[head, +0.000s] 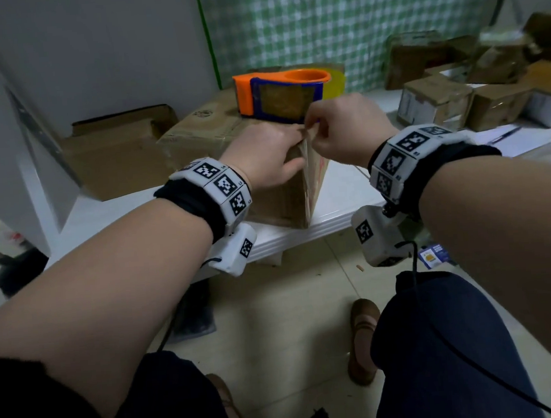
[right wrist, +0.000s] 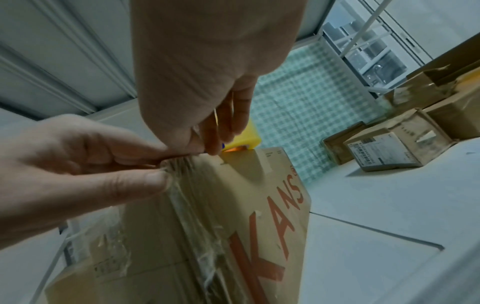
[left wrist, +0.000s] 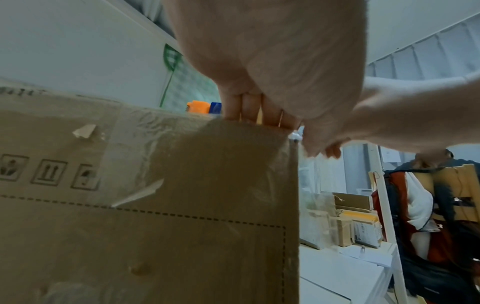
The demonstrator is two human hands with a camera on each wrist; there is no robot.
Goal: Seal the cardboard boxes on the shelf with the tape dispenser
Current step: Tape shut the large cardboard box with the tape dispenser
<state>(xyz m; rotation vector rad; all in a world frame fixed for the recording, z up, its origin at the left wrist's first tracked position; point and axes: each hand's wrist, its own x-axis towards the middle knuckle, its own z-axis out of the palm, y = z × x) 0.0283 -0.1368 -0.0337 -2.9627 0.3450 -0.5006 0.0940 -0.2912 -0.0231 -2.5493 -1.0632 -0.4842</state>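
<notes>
A brown cardboard box [head: 280,198] stands on the white shelf [head: 337,219], its near corner wrapped in wrinkled clear tape [right wrist: 192,216]. An orange and blue tape dispenser [head: 276,97] with a yellowish roll [head: 333,80] lies on the box's top. My left hand [head: 273,153] holds the top near corner, fingers [left wrist: 246,109] over the top edge and thumb [right wrist: 153,179] on the side. My right hand [head: 334,129] pinches the tape's end right at that corner, touching the left fingers. The dispenser [left wrist: 198,107] sits just behind both hands.
Several smaller taped boxes [head: 436,103] crowd the shelf's right side. Flattened cardboard [head: 116,148] leans at the back left against the wall. A green checked cloth [head: 336,18] hangs behind. The shelf's front edge is close to my knees; a shoe [head: 363,339] is on the floor.
</notes>
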